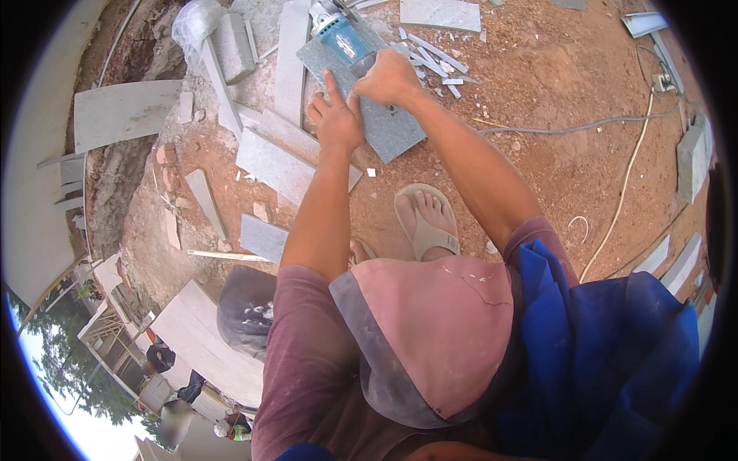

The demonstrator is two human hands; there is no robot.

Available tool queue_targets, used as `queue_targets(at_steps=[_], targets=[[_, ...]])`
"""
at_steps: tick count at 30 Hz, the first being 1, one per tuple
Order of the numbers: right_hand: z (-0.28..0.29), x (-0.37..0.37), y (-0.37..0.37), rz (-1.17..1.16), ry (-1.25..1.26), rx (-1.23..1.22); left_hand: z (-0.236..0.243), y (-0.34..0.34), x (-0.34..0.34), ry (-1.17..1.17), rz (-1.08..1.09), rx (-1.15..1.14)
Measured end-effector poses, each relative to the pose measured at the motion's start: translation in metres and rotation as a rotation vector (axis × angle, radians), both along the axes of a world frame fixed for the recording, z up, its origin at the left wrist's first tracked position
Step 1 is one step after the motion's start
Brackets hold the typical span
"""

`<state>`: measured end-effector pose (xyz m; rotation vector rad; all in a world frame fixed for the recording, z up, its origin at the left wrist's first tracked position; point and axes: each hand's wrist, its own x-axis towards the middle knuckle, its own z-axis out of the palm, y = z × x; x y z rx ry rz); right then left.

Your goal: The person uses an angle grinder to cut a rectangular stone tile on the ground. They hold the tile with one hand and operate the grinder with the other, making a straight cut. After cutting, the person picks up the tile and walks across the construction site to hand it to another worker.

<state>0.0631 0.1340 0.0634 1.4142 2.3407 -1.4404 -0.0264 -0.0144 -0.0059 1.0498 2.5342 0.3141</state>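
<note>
A teal angle grinder point(344, 43) with a silver head lies over a dark grey stone slab point(392, 134) at the top centre, its disc not clearly visible. My right hand point(388, 75) is closed on the grinder's rear body. My left hand point(334, 115) rests at the slab's left edge, fingers spread and the index finger stretched forward, just left of my right thumb. Pale stone planks point(288, 69) lie left of the slab, with more pieces point(280, 157) beneath my left forearm. Narrow white offcuts point(437, 60) are scattered to the right of the grinder.
My sandalled foot point(427, 219) is on reddish dirt. Cables point(561, 127) cross the right side near a socket box point(663, 81). Stone blocks point(690, 157) line the right edge. A rough trench edge point(115, 169) runs along the left. Several people point(160, 355) are at the lower left, beside boards.
</note>
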Motion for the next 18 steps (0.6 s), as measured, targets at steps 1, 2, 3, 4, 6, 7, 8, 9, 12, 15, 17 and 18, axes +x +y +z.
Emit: queue_targets(at_steps=[1,2,3,4,6,7,8,9,12,15,17,18], targets=[[-0.0001,-0.0004,0.0002,0.002,0.0,-0.003,-0.0017,-0.0008,0.0001,0.016,-0.004,0.014],[-0.0002,-0.0008,0.0004,0.004,-0.001,-0.006,-0.0034,-0.0013,0.0,0.032,-0.008,0.028],[-0.0014,-0.0011,0.0003,-0.003,-0.007,0.001,-0.0035,-0.0007,0.0002,0.034,-0.007,0.026],[-0.0026,-0.0015,0.0,-0.009,-0.013,0.009,-0.0036,-0.0002,0.0002,0.036,-0.006,0.024],[-0.0032,-0.0013,-0.0003,-0.01,-0.019,0.012,-0.0041,-0.0003,0.0001,0.038,-0.006,0.026],[-0.0025,-0.001,-0.0002,-0.004,-0.019,0.008,-0.0045,-0.0009,-0.0002,0.039,-0.007,0.03],[-0.0018,-0.0008,-0.0004,0.002,-0.019,0.004,-0.0049,-0.0016,-0.0005,0.039,-0.009,0.034],[-0.002,0.0,-0.0005,0.002,-0.015,0.0,-0.004,-0.0012,-0.0005,0.028,-0.009,0.024],[-0.0018,0.0017,-0.0007,0.004,-0.011,-0.011,-0.0014,0.0001,-0.0005,0.006,-0.007,-0.001],[-0.0007,0.0022,-0.0007,0.008,-0.02,-0.01,-0.0001,0.0005,-0.0002,0.006,-0.004,-0.009],[-0.0005,0.0023,-0.0017,0.011,-0.024,0.003,-0.0009,-0.0006,-0.001,0.004,-0.007,0.001],[-0.0012,0.0023,-0.0017,0.009,-0.023,0.002,-0.0022,-0.001,-0.0009,0.015,-0.01,0.017]])
